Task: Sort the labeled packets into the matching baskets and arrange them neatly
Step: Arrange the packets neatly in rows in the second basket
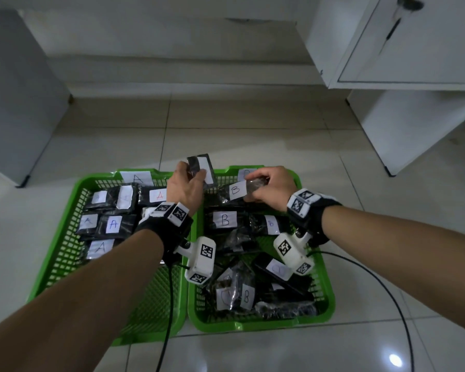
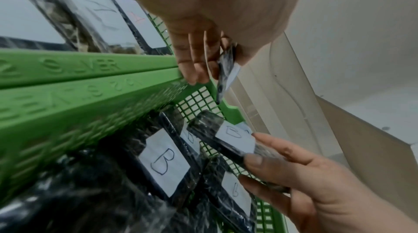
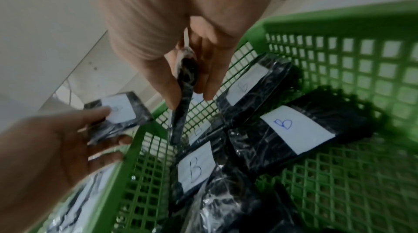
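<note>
Two green mesh baskets sit side by side, rims touching, on a pale tiled floor (image 1: 253,135). The left basket (image 1: 65,253) bears an A tag on its far wall and holds black packets with A labels lying flat in its far half. The right basket (image 1: 325,296) holds B-labelled packets, some in rows at the far end, others heaped loosely near its near wall.

The left hand (image 1: 184,187) grips a black packet (image 1: 202,167) above the far end of the seam between the baskets; its long axis stands nearly upright, tilted slightly, white label facing the person, letter unreadable.

The right hand (image 1: 271,187) pinches a B-labelled packet (image 1: 243,189) over the far end of the right basket, its long axis running left-right and its free end pointing left.
</note>
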### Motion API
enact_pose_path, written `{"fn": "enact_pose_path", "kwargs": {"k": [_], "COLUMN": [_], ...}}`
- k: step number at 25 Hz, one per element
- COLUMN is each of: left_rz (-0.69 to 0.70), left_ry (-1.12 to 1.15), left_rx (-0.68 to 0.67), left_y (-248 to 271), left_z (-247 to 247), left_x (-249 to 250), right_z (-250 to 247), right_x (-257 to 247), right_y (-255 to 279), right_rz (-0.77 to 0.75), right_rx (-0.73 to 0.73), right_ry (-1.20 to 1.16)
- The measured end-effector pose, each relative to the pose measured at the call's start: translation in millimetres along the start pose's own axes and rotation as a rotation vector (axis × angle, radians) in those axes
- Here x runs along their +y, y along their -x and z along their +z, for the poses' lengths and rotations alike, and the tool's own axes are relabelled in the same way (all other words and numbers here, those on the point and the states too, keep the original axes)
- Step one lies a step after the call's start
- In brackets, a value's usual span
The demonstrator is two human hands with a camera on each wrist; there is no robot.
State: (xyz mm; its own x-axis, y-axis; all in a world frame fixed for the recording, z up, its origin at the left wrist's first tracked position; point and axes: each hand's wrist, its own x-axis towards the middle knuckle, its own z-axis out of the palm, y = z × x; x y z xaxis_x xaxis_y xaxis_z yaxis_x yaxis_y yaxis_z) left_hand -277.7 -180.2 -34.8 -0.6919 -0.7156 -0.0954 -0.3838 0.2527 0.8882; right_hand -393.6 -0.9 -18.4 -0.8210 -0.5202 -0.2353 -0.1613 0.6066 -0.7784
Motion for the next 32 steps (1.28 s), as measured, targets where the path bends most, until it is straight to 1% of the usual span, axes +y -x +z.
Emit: {"fn": "enact_pose_path", "kwargs": {"k": [2, 5, 7, 9, 10, 12, 16, 18, 21, 23, 25, 27, 28, 29, 30, 31, 32], "left_rz": [-0.013, 0.052, 0.066, 0.063, 0.058, 0.065, 0.052, 0.107, 0.22, 0.204, 0.172, 0.207, 0.191, 0.143, 0.082, 0.04, 0.054], "left_ry": [0.017, -0.019, -0.027, -0.031, -0.042, -0.062, 0.005, -0.05, -0.199, -0.182, -0.092, -0.075, -0.009, 0.108, 0.179, 0.227, 0.188], "left_rx": [-0.043, -0.089, -0.113, -0.136, -0.142, -0.144, -0.166, -0.151, -0.141, -0.171, -0.25, -0.322, -0.393, -0.481, -0.564, -0.642, -0.681], "left_y": [-3, -4, -6, -7, -8, -8, -8, -9, -11, -10, -6, -2, 0, 1, 3, 3, 4], "left_z": [-5, -10, -13, -14, -14, -13, -15, -17, -13, -2, 11, 21, 22, 24, 23, 24, 25], "left_x": [-7, -15, -18, -17, -17, -16, -16, -14, -5, 6, 18, 31, 37, 42, 47, 49, 52], "right_z": [18, 36, 40, 40, 40, 44, 43, 34, 21, 12, 6, -4, -10, -19, -26, -33, -36], "right_x": [-3, 2, 10, 19, 23, 26, 22, 15, 6, 1, 0, 3, 6, 9, 12, 15, 19], "right_y": [-6, -16, -22, -25, -26, -27, -27, -23, -18, -15, -14, -12, -12, -12, -12, -12, -10], "right_rz": [-0.151, -0.361, -0.433, -0.542, -0.593, -0.626, -0.515, -0.504, -0.482, -0.391, -0.334, -0.306, -0.267, -0.216, -0.167, -0.13, -0.117], "right_rx": [0.014, 0.013, -0.007, -0.022, 0.0, 0.053, -0.066, -0.016, 0.102, 0.159, 0.141, 0.134, 0.138, 0.133, 0.119, 0.105, 0.1], "right_ry": [0.102, 0.334, 0.568, 0.783, 0.879, 0.994, 0.823, 0.732, 0.447, 0.228, 0.105, 0.058, 0.012, -0.061, -0.132, -0.169, -0.163]}}
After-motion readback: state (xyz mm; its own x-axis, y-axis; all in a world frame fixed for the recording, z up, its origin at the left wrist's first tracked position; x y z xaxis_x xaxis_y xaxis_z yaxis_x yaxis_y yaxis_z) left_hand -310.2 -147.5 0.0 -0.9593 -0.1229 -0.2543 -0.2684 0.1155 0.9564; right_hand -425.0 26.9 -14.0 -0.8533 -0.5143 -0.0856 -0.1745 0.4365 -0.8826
